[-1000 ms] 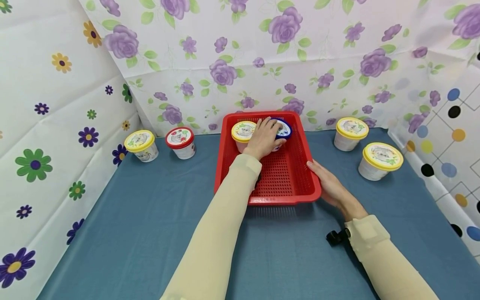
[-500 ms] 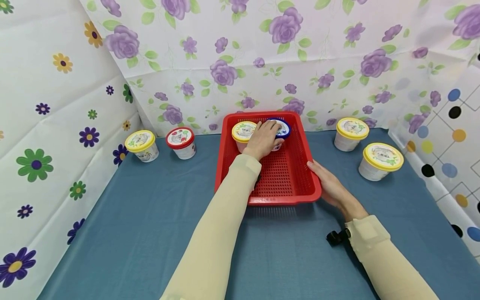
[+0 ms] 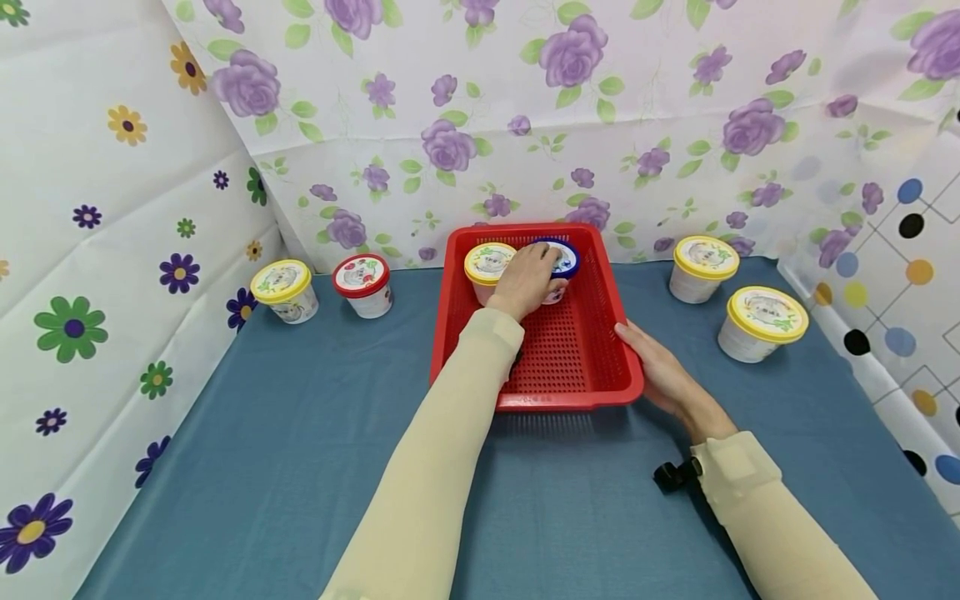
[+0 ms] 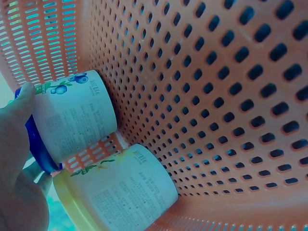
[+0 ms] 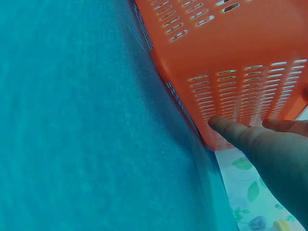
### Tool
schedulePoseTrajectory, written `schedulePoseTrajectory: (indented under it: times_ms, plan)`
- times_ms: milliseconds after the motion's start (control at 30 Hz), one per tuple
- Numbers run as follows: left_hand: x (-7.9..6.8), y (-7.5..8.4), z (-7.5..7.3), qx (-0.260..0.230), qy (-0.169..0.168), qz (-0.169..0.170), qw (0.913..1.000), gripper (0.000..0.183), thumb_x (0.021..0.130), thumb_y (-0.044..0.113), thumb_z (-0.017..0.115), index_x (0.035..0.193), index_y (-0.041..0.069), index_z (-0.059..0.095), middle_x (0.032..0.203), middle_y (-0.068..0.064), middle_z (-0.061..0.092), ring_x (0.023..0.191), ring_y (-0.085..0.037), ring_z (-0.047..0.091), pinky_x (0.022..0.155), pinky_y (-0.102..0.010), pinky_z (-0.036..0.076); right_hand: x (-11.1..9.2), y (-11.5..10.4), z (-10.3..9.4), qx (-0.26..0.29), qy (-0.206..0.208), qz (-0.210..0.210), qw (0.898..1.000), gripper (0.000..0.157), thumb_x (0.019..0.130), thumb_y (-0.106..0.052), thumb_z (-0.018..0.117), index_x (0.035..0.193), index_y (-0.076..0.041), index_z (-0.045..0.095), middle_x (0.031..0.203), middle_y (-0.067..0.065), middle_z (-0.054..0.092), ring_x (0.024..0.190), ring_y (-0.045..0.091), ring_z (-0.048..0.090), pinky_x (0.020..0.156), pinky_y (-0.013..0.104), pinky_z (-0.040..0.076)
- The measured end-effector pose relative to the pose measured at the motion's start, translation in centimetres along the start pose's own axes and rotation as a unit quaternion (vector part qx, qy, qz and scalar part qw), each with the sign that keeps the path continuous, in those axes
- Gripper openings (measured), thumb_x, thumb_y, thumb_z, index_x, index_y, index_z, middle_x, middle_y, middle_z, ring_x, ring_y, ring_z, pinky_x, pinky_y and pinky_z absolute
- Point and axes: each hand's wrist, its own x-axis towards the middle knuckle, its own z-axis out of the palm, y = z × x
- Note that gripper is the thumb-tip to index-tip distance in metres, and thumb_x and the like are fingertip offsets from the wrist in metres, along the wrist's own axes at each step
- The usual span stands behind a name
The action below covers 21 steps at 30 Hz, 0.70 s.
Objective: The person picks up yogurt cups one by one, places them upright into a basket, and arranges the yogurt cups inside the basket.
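Note:
My left hand (image 3: 525,279) reaches into the red plastic basket (image 3: 555,400) and grips a tub with a blue lid (image 3: 564,260) from above. In the left wrist view the thumb and fingers lie on opposite sides of the blue lid (image 4: 41,144), and blueberries are printed on the tub's wall. Close beside it stands a yellow-lidded tub (image 3: 487,265), upright at the basket's back left. My right hand (image 3: 663,371) holds the basket's right side, thumb at the rim. In the right wrist view its fingers (image 5: 236,132) press along the slotted outer wall.
On the blue cloth (image 3: 300,467), a yellow-lidded tub (image 3: 285,290) and a red-lidded tub (image 3: 362,285) stand at the left. Two more yellow-lidded tubs, one behind (image 3: 702,267) and one nearer (image 3: 761,323), stand at the right. A flowered sheet (image 3: 450,100) hangs behind.
The blue-lidded tub has shifted slightly left with my left hand's fingers, towards the yellow-lidded tub in the basket. My right hand and the basket stay in place.

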Motion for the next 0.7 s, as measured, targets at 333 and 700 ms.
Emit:
schedulePoseTrajectory:
  times_ms: [333, 700]
  plan:
    - [0.02, -0.08, 0.19, 0.015, 0.012, 0.001, 0.9998, 0.056, 0.107, 0.046, 0.056, 0.148, 0.010, 0.047, 0.145, -0.012, 0.052, 0.134, -0.026, 0.050, 0.118, -0.038, 0.037, -0.07, -0.01, 0.03, 0.000, 0.001, 0.002, 1.000, 0.064, 0.114, -0.044, 0.033, 0.168, -0.015, 0.012, 0.149, 0.034, 0.039, 0.117, 0.027, 0.065, 0.090, 0.036, 0.059]
    - [-0.05, -0.05, 0.00, 0.003, -0.002, -0.018, 0.9998, 0.058, 0.105, 0.047, 0.059, 0.148, 0.012, 0.046, 0.146, -0.012, 0.050, 0.132, -0.026, 0.050, 0.115, -0.040, 0.040, -0.14, -0.07, 0.14, 0.003, 0.001, 0.003, 1.000, 0.064, 0.114, -0.043, 0.033, 0.168, -0.016, 0.012, 0.150, 0.036, 0.037, 0.118, 0.028, 0.064, 0.090, 0.036, 0.059]
